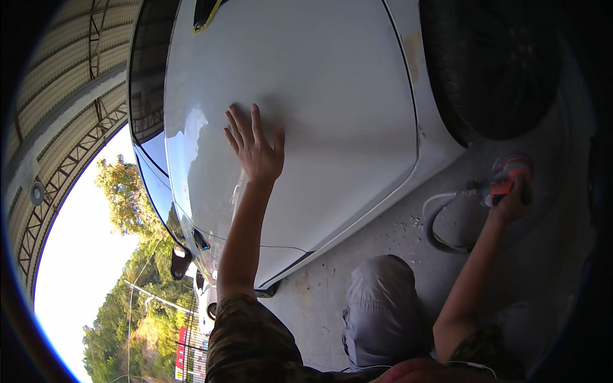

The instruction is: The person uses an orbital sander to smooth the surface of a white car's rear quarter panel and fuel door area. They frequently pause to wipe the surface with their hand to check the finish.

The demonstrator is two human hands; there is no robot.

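Observation:
My left hand (pixel 258 152) lies flat against a pale car door panel (pixel 330 105), its fingers spread and nothing in them. Around it the lower paint looks dull, while towards the window the surface is glossy and mirrors trees and sky. My right hand (pixel 510 205) grips a red and black sander (pixel 513 173) with a round head, low beside the car near the wheel. A pale air line and a dark hose (pixel 433 229) run from the tool. Whether the sander touches the floor, I cannot tell.
A dark wheel (pixel 512 67) stands beyond the door's edge. Next to it the wheel-arch panel bears a yellowish patch (pixel 413 55). White flakes (pixel 415 222) litter the concrete floor (pixel 306 306). My bent knee (pixel 383 306) is close to the car. Yellow tape (pixel 207 23) edges a dark opening.

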